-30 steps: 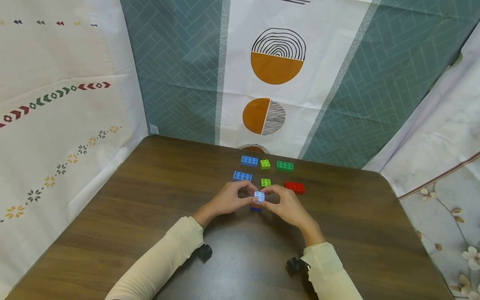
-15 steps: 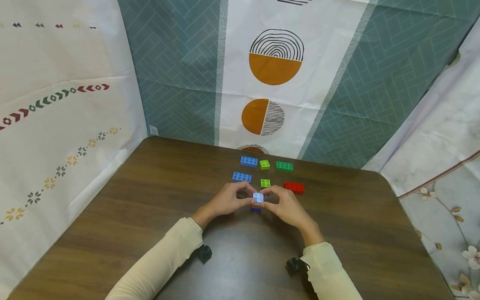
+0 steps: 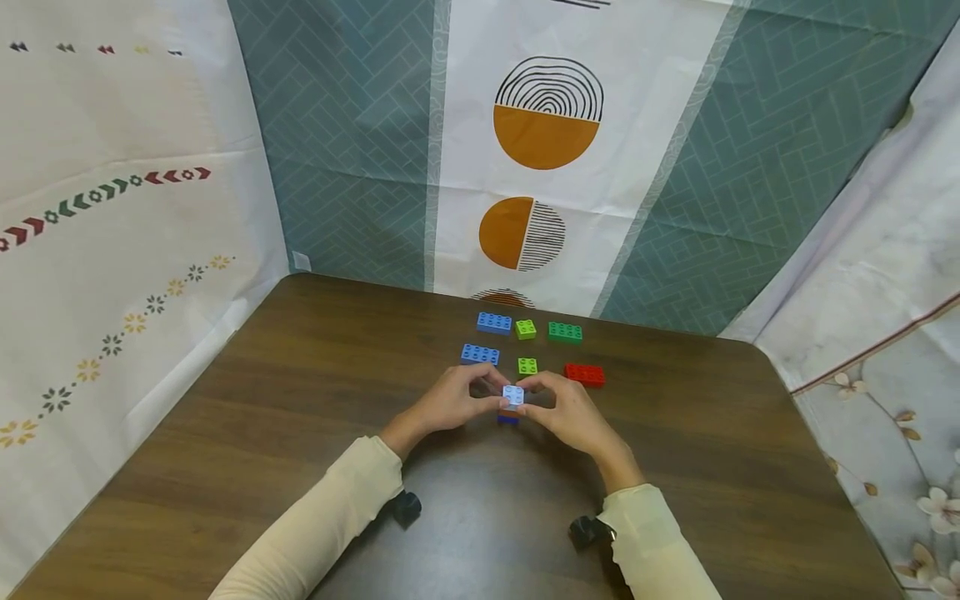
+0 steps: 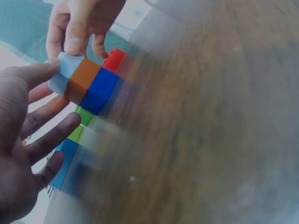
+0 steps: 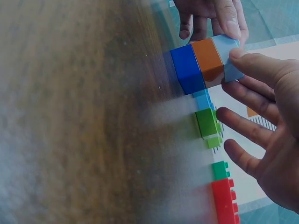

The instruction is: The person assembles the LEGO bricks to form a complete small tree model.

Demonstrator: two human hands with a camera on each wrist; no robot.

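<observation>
A small stack of building blocks stands on the table between both hands. Its top is a light blue block (image 3: 513, 395), its middle an orange block (image 4: 84, 79), and its base a dark blue block (image 5: 188, 70). From the left side, my left hand (image 3: 459, 400) pinches the light blue block between thumb and fingers. My right hand (image 3: 570, 410) pinches the same block from the opposite side. In both wrist views the three blocks sit flush against one another, and the lower fingers of each hand spread away from the stack.
Behind the stack lie two blue bricks (image 3: 480, 354), two lime green blocks (image 3: 527, 367), a green brick (image 3: 565, 332) and a red brick (image 3: 584, 375). The brown table (image 3: 300, 375) meets patterned cloth (image 3: 360, 150) at its back and sides.
The view has shifted slightly, so everything appears a little further left. Both hands keep their pinch on the light blue block, and the stack stays in place.
</observation>
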